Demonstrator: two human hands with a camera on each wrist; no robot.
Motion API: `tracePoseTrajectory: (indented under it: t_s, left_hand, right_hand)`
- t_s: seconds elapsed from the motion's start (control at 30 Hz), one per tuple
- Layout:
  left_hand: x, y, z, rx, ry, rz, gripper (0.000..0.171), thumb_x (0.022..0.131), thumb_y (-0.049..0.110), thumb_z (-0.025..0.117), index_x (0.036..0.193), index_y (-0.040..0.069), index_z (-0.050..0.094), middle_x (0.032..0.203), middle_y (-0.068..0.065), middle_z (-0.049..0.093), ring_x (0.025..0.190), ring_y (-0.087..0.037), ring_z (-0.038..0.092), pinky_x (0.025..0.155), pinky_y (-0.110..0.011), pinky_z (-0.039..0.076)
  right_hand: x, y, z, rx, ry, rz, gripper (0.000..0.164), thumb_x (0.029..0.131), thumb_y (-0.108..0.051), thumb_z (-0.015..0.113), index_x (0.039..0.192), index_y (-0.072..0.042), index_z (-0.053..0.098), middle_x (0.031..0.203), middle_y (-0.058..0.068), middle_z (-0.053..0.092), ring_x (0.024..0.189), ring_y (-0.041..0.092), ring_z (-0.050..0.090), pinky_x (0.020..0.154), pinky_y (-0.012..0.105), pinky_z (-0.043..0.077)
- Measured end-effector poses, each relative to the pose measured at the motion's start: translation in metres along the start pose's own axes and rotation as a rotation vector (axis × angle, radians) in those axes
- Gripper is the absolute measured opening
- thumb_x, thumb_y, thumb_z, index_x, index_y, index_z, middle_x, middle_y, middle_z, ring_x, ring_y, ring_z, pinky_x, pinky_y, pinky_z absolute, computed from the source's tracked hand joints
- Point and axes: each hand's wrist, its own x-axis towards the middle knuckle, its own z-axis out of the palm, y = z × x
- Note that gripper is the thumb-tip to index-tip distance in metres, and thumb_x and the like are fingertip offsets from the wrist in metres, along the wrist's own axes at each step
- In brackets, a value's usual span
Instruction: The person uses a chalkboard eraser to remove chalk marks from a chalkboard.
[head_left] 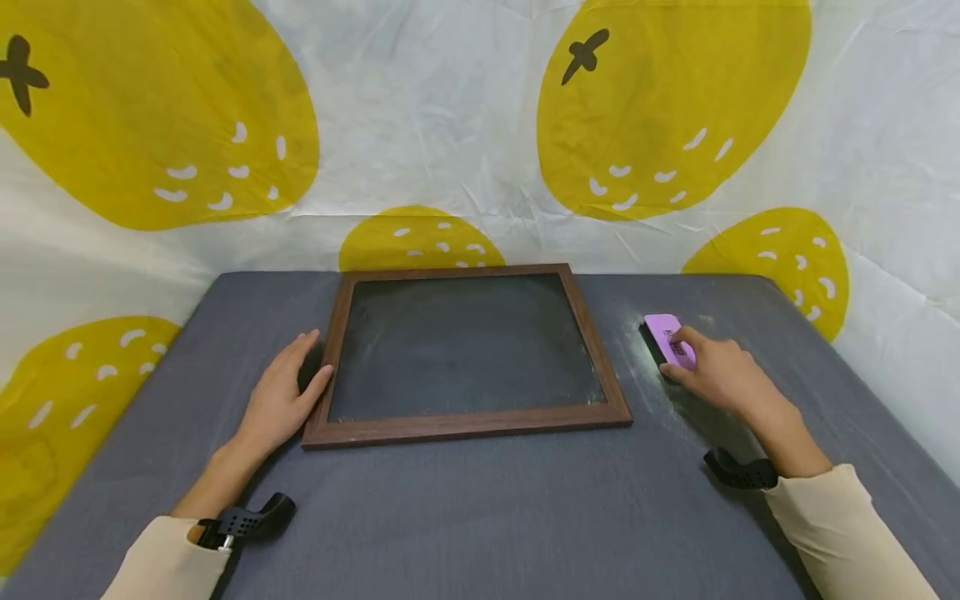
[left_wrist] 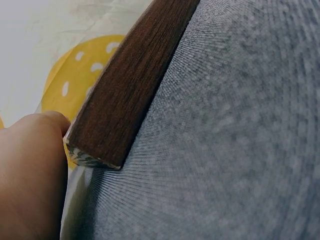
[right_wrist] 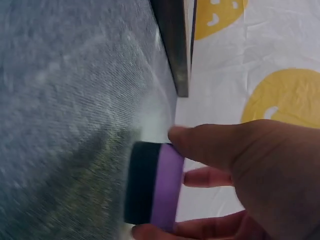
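Observation:
A small chalkboard with a brown wooden frame lies on the grey cloth, faint pale smudges on its dark face. My left hand rests at its left side, fingers extended and thumb against the frame. In the left wrist view, the thumb side of that hand shows beside the frame's corner. To the right of the board, my right hand grips a chalkboard eraser with a purple back and dark felt. The right wrist view has thumb and fingers around the eraser, its felt side facing the cloth.
Pale chalk dust marks the grey tablecloth around the eraser. Behind the table hangs a white curtain with large yellow fruit prints. Each wrist wears a black camera band.

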Motion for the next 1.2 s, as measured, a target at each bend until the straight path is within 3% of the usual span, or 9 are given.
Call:
tracePoseTrajectory:
  t_s: [0.13,0.23,0.33,0.4,0.5,0.63,0.73,0.9,1.2]
  left_hand:
    - [-0.001,-0.001,-0.002,0.019,-0.005,0.011,0.058,0.098,0.023,0.057,0.146,-0.002,0.036,0.144,-0.027,0.038,0.134,-0.044,0.031,0.101,-0.063,0.029]
    - [-0.001,0.002,-0.012,0.023,-0.001,0.019,0.059,0.098,0.024,0.057,0.147,-0.001,0.035,0.145,-0.027,0.037,0.134,-0.045,0.031,0.101,-0.064,0.028]
    - [0.003,0.006,-0.029,0.045,0.015,0.041,0.059,0.098,0.025,0.057,0.147,0.001,0.035,0.145,-0.027,0.037,0.134,-0.045,0.031,0.104,-0.063,0.025]
    - [0.008,0.009,-0.042,0.082,0.016,0.077,0.061,0.098,0.027,0.057,0.147,0.001,0.035,0.146,-0.025,0.037,0.135,-0.043,0.030,0.107,-0.060,0.022]
    - [0.018,0.012,-0.060,0.168,-0.034,0.130,0.067,0.097,0.035,0.057,0.149,0.002,0.031,0.149,-0.022,0.033,0.138,-0.042,0.025,0.112,-0.057,0.013]
    - [0.023,0.016,-0.072,0.252,-0.171,0.117,0.077,0.095,0.047,0.054,0.153,0.007,0.022,0.154,-0.021,0.023,0.140,-0.045,0.012,0.111,-0.061,0.000]
    - [0.020,0.016,-0.072,0.289,-0.232,0.078,0.082,0.094,0.052,0.053,0.155,0.011,0.016,0.155,-0.021,0.020,0.139,-0.050,0.008,0.108,-0.067,-0.001]
    - [0.016,0.016,-0.067,0.326,-0.244,0.064,0.088,0.091,0.056,0.054,0.155,0.013,0.013,0.156,-0.019,0.019,0.139,-0.051,0.004,0.104,-0.071,-0.001]
    - [0.021,0.021,-0.061,0.366,-0.262,0.050,0.092,0.089,0.060,0.055,0.156,0.014,0.013,0.158,-0.016,0.015,0.141,-0.046,-0.003,0.104,-0.072,-0.003]
  right_hand:
    - [-0.006,0.002,-0.004,-0.001,-0.087,0.045,0.062,0.092,-0.051,0.057,0.131,-0.004,0.049,0.094,0.028,0.063,0.079,0.045,0.060,0.050,0.048,0.044]
    - [-0.009,0.001,-0.012,-0.002,-0.086,0.060,0.069,0.094,-0.057,0.048,0.137,-0.003,0.048,0.112,0.032,0.060,0.095,0.049,0.057,0.055,0.052,0.046]
    - [-0.009,-0.004,-0.024,0.038,0.028,-0.024,0.064,0.096,-0.048,0.051,0.138,0.001,0.047,0.124,0.029,0.054,0.111,0.050,0.048,0.075,0.064,0.044]
    - [-0.008,-0.008,-0.033,0.089,0.125,-0.098,0.060,0.096,-0.040,0.056,0.141,-0.002,0.045,0.134,0.029,0.046,0.121,0.051,0.039,0.089,0.069,0.034]
    - [-0.005,-0.012,-0.046,0.133,0.206,-0.182,0.064,0.095,-0.034,0.060,0.149,-0.009,0.036,0.148,0.024,0.032,0.132,0.049,0.026,0.097,0.071,0.024]
    - [0.001,-0.017,-0.050,0.102,0.133,-0.203,0.075,0.097,-0.039,0.055,0.155,-0.013,0.016,0.158,0.018,0.010,0.142,0.044,0.007,0.103,0.071,0.014]
    - [0.006,-0.021,-0.046,0.061,0.050,-0.203,0.079,0.097,-0.043,0.052,0.155,-0.012,0.008,0.159,0.017,0.001,0.143,0.039,-0.003,0.106,0.068,0.007]
    - [0.009,-0.030,-0.038,0.011,-0.002,-0.189,0.082,0.097,-0.049,0.049,0.155,-0.011,0.005,0.159,0.017,-0.003,0.143,0.037,-0.009,0.106,0.069,0.003]
    - [0.013,-0.041,-0.035,-0.060,-0.054,-0.143,0.089,0.095,-0.058,0.046,0.155,-0.013,-0.002,0.158,0.015,-0.009,0.141,0.041,-0.010,0.103,0.073,0.005]
